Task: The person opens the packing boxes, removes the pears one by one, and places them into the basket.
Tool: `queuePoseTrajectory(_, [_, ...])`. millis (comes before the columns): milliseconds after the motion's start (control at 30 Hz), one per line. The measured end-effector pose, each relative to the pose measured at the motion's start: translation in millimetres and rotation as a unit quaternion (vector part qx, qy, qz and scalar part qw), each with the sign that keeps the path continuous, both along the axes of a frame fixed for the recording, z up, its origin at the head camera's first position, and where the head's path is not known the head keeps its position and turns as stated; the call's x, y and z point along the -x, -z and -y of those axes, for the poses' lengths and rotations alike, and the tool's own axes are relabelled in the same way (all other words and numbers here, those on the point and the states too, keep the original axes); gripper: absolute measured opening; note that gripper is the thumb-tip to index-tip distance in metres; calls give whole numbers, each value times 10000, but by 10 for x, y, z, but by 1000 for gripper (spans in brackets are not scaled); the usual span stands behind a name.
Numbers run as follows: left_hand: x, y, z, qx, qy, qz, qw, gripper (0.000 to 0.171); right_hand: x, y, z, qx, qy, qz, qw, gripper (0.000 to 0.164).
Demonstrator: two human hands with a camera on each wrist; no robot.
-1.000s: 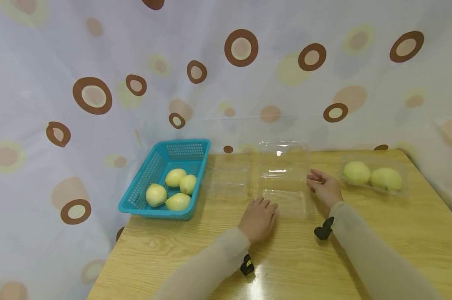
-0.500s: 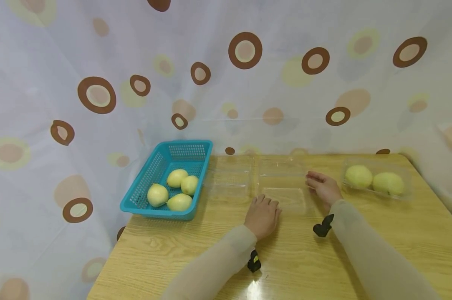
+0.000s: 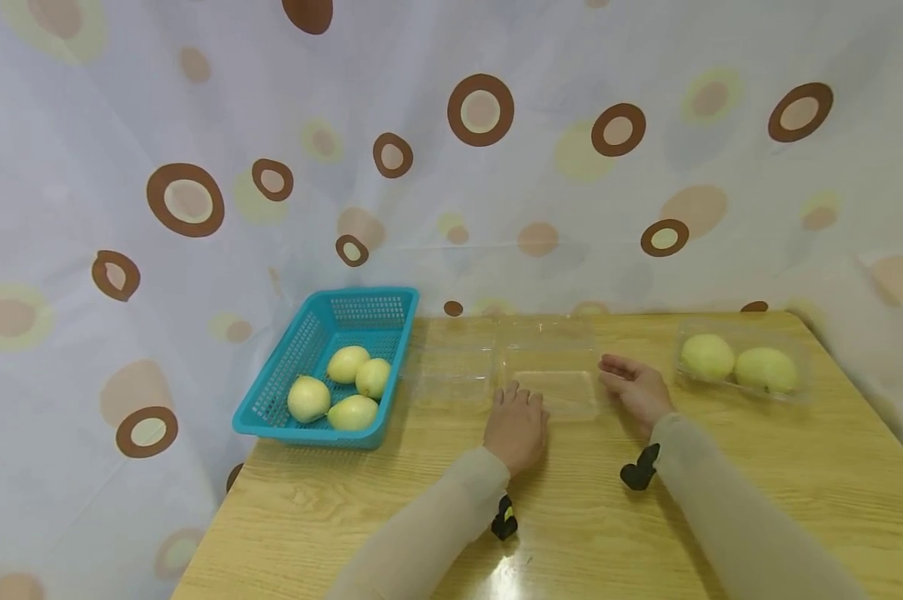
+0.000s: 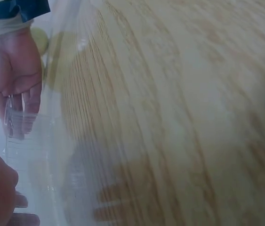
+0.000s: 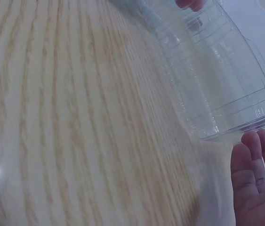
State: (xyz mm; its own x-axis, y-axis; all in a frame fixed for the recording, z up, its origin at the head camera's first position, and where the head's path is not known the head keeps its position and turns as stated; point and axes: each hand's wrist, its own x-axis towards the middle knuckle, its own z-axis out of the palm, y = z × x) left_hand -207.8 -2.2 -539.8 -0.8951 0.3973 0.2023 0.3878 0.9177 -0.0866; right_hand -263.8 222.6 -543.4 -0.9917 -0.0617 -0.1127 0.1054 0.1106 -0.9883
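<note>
A clear plastic clamshell box (image 3: 552, 393) lies unfolded on the wooden table, its lid (image 3: 547, 335) laid back toward the wall. Over the box's near left corner rests my left hand (image 3: 517, 429), fingers loosely extended. My right hand (image 3: 634, 390) is at the right side of the box, palm turned toward it. Its fingers (image 5: 243, 169) look straight in the right wrist view, close to the plastic wall; whether they touch it I cannot tell. No fruit shows inside this box.
A blue plastic basket (image 3: 244, 417) with several pale yellow pears (image 3: 308, 398) stands at the left. Between it and my box lies another clear box (image 3: 451, 367). Farther right, a clear box (image 3: 800, 350) holds two pears (image 3: 766, 370). A patterned curtain (image 3: 421, 200) hangs behind the table.
The clear lid has gone from raised to lying low behind the base. Both hands have stayed beside the box with only slight shifts, and the head view has moved slightly.
</note>
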Motion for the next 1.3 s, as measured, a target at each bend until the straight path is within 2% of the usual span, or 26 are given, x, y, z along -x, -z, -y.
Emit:
queuePoseTrajectory(133, [-2, -20, 2, 62, -33, -99, 9999, 38, -23, 0, 25, -88, 39, -10, 10000, 58])
queuePoseTrajectory(300, [-11, -35, -9, -63, -74, -209, 9997, 36, -22, 20, 28, -106, 112, -51, 9999, 59])
queuePoseTrajectory(467, [-22, -7, -15, -128, -131, -329, 9993, 34, -50, 23, 46, 73, 264, -22, 9996, 57])
queuePoseTrajectory(567, [-35, -6, -18, -293, -93, -451, 9985, 34, -86, -4, 54, 173, 352, -38, 9992, 55])
queuePoseTrajectory(733, [-93, -54, -19, -746, 141, -780, 9941, 33, -188, -38, 35, 36, 386, -171, 9991, 55])
queuePoseTrajectory(867, [-179, -121, -18, -1032, 292, -880, 9903, 33, -335, -42, 16, -283, 350, -314, 9985, 52])
queuePoseTrajectory(967, [-252, -198, -21, -1340, 385, -757, 9873, 35, -458, -56, 1, -680, 388, -525, 9955, 51])
queuePoseTrajectory(1067, [-320, -261, -37, -1740, 545, -656, 9810, 36, -572, -83, -25, -968, 450, -826, 9909, 49])
queuePoseTrajectory(1200, [-409, -321, -69, -2161, 812, -696, 9705, 37, -732, -151, -88, -1521, 486, -1262, 9791, 49])
queuePoseTrajectory(1300, [-454, -367, -91, -2373, 980, -737, 9637, 38, -833, -218, -147, -1945, 548, -1583, 9665, 48])
